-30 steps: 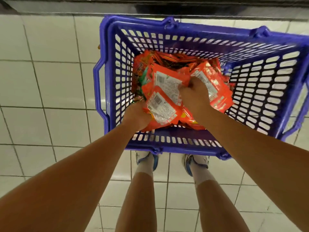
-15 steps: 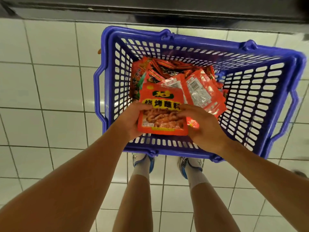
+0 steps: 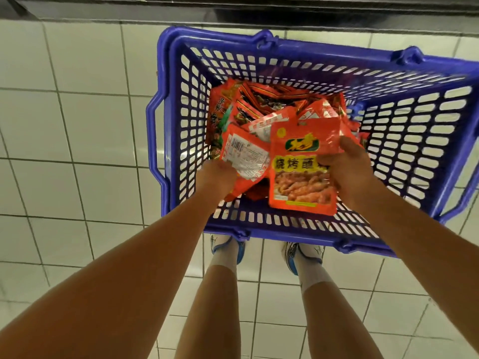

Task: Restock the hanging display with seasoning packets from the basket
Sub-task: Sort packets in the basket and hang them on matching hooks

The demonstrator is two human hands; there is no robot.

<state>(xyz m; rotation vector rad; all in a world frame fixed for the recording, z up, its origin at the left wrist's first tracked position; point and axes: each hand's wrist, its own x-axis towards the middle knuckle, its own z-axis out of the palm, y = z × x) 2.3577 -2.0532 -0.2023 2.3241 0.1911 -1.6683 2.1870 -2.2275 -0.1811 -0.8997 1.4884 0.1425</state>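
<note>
We look down into a blue basket (image 3: 178, 141) standing on the white tiled floor (image 3: 77, 125), just in front of our feet. A heap of red seasoning packets (image 3: 269, 102) fills its middle and far-left corner. Our right hand (image 3: 344, 172) is closed around the right edge of one packet (image 3: 300, 172), thumb across its front, holding it face up over the basket's near edge; the printed side with yellow lettering and a food photo shows. Our left hand (image 3: 220, 174) grips a second packet (image 3: 246, 156) from beneath, back side up with its barcode and white label showing, and more red packets seem bunched under it. The two held packets overlap slightly near the basket's middle
</note>
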